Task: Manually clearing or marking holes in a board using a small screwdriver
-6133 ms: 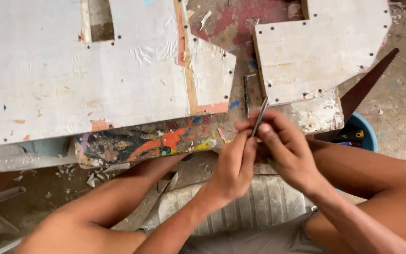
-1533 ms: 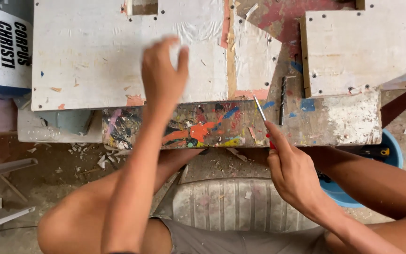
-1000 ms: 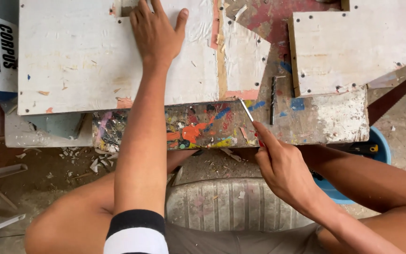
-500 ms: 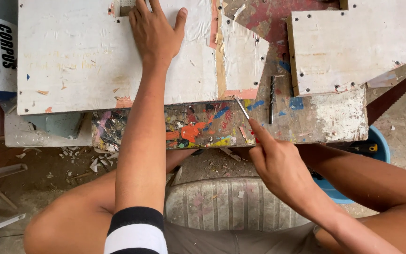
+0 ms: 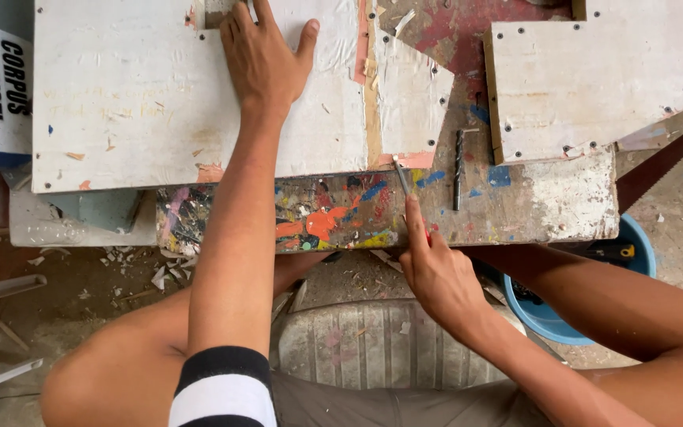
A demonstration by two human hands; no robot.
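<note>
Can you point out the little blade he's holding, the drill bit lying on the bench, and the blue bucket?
Thin blade [image 5: 401, 174]: head view, on its metal shaft above the right hand.
Drill bit [image 5: 458, 170]: head view, middle of its dark shaft.
Blue bucket [image 5: 549, 320]: head view, on its rim.

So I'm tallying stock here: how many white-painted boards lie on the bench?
2. One large white board lies at left under the left hand; a smaller one sits at upper right. Others may lie outside the frame.
</note>
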